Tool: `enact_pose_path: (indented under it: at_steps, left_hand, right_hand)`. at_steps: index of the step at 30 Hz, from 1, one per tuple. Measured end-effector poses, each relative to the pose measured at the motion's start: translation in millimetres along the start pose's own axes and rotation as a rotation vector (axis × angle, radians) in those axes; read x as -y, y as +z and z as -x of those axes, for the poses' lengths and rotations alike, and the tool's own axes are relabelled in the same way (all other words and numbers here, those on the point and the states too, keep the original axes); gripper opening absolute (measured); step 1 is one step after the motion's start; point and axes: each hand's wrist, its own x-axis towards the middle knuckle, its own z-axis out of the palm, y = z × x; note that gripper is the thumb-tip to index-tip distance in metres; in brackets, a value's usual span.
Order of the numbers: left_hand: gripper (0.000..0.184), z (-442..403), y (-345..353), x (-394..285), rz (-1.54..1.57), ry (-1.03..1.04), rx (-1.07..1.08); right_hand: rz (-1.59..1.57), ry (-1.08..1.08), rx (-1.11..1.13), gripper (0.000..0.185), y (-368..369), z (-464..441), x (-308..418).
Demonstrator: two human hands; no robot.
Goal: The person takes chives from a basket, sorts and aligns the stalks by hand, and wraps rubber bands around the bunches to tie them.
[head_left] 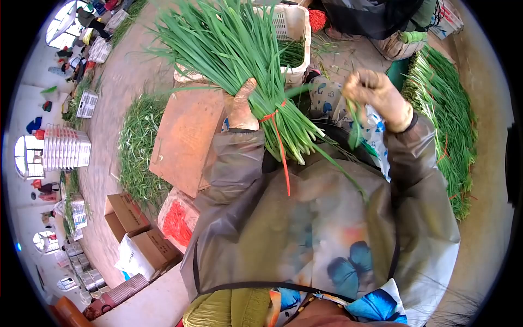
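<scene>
Stacked crates (66, 148): pale, piled one on another by the far-left wall, in front of an arched window.
Heap of loose greens (140, 147): spread on the floor, to the left of the reddish-brown block.
Cardboard boxes (128, 212): below that heap, flaps up, with a white bag (135, 260) against them.
Reddish-brown block (182, 133): slanted beside the person's left forearm, its flat face upward.
Red strands (178, 223): in a loose bundle below the block, near the left sleeve.
Left hand (241, 111): clamped on the green bunch from its left side, thumb laid along the leaves, fingers mostly hidden.
Green bunch (234, 52): held up in front of the person's chest, leaf tips fanning to the upper left, pale stem ends pointing down and right.
Red tie (280, 144): around the bunch just beside the left hand, a long end hanging over the smock (305, 234).
White crate (305, 35): behind the bunch, more greens inside.
Right hand (381, 98): well apart from the left, fingers curled together on a few loose leaves (356, 133) that dangle below them.
Pile of greens (444, 109): along the right side, beyond the right arm.
</scene>
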Motion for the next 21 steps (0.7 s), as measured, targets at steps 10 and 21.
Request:
enact_pose_path:
  at_steps: [10,21]
  left_hand:
    - [0.043,-1,15,3,0.034,-0.021,-0.047]
    - [0.045,3,18,-7,-0.024,-0.338,0.053]
  right_hand:
    - [1.021,-0.025,-0.246,0.036,83,-38,-48]
    - [1.465,0.047,-0.511,0.022,-7,-59,-53]
